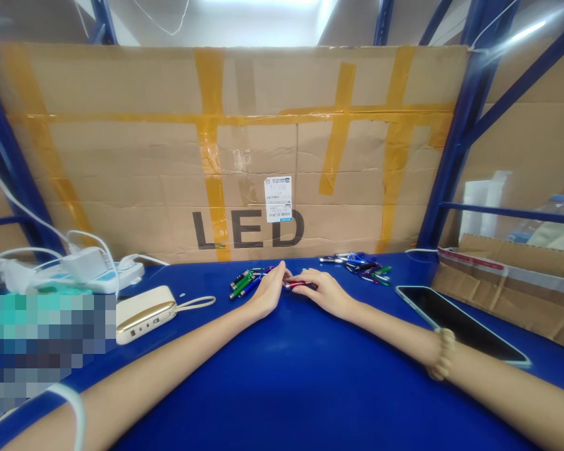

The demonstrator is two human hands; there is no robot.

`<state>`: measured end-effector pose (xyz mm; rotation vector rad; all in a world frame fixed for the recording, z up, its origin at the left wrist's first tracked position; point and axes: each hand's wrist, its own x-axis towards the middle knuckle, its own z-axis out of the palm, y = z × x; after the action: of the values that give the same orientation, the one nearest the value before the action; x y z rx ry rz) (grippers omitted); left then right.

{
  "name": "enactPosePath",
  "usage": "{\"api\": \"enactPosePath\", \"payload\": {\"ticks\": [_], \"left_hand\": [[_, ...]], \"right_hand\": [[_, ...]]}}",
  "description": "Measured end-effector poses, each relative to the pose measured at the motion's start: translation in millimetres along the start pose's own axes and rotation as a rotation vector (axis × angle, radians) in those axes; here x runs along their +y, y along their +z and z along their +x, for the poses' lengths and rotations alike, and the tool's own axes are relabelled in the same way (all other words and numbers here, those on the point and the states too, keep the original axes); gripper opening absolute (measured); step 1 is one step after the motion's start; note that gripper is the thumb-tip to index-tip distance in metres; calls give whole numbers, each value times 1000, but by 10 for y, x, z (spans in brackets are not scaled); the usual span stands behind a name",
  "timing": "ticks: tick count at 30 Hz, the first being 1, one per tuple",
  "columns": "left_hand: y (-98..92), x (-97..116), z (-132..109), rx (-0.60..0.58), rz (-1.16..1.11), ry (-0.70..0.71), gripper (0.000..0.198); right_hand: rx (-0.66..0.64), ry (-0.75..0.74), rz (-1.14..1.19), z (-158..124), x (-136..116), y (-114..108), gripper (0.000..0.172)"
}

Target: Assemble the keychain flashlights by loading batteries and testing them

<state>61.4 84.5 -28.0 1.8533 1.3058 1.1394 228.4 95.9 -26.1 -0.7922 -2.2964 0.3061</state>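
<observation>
My left hand (pixel 269 292) stands on its edge on the blue table, fingers stretched out and close together. It sits against the right side of a small pile of slim pen-like sticks (pixel 245 283) in green, blue, purple and black. Facing it, my right hand (pixel 325 292) is closed with thumb and fingers around a red pen-like stick (pixel 297 285). The red stick's left end points toward my left palm, which is turned away from view. Behind my right hand lies a second, looser pile of similar sticks (pixel 360 265), in blue, black, purple, green and silver.
A white power bank (pixel 145 310) with a strap and a power strip (pixel 122 275) with cables are at left. At right lie a phone (pixel 455 322) and an open cardboard box (pixel 493 285). A large taped carton (pixel 160 169) and blue rack posts (pixel 451 163) stand behind.
</observation>
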Motion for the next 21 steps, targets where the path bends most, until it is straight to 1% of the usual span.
{"api": "enactPosePath", "payload": {"ticks": [10, 21], "left_hand": [[5, 32, -15, -4, 1, 2, 53], [12, 9, 5, 7, 11, -14, 54]], "right_hand": [[-5, -39, 29, -1, 74, 27, 25], [2, -37, 18, 5, 48, 12, 23]]}}
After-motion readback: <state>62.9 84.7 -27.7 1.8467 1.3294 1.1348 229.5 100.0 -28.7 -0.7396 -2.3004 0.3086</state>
